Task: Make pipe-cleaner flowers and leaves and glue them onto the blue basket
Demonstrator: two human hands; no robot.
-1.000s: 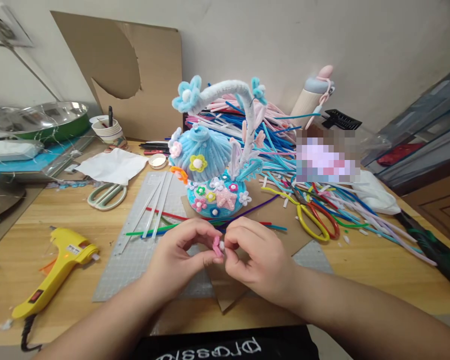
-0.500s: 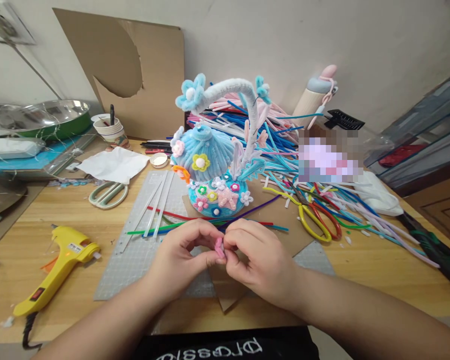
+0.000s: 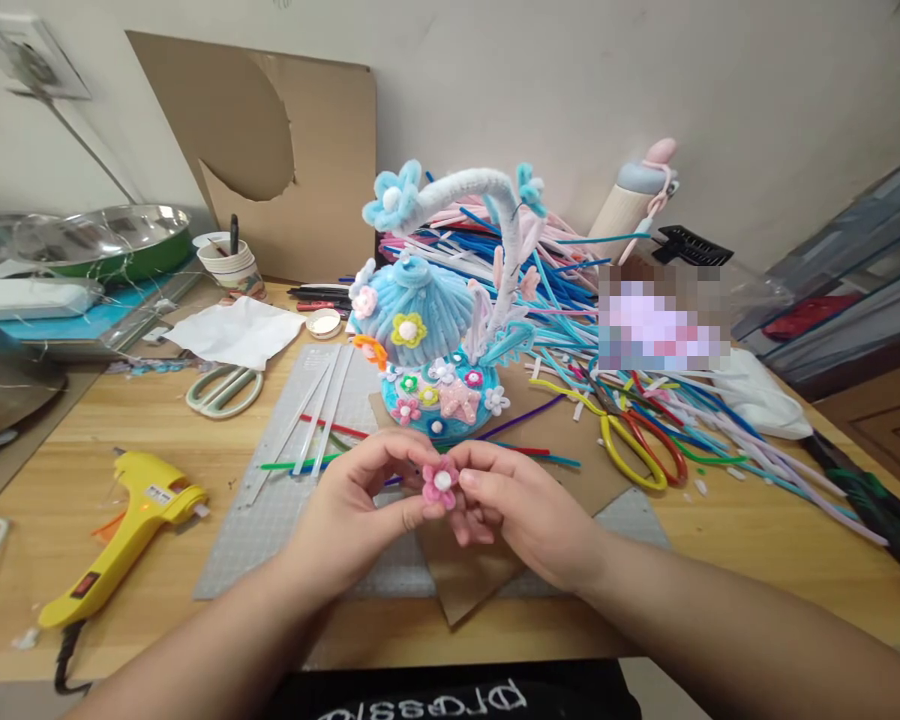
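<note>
Pink flower [image 3: 440, 484], just one, is pinched by left hand [image 3: 364, 490] and right hand [image 3: 531, 512].

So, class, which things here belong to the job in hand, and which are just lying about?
In the job, by the look of it:
pink flower, pinched by the left hand, right hand at its edge
blue flower-covered model
yellow glue gun
pile of fuzzy stems

Probably just lying about:
bottle
white sheet
green-sided pan
</note>
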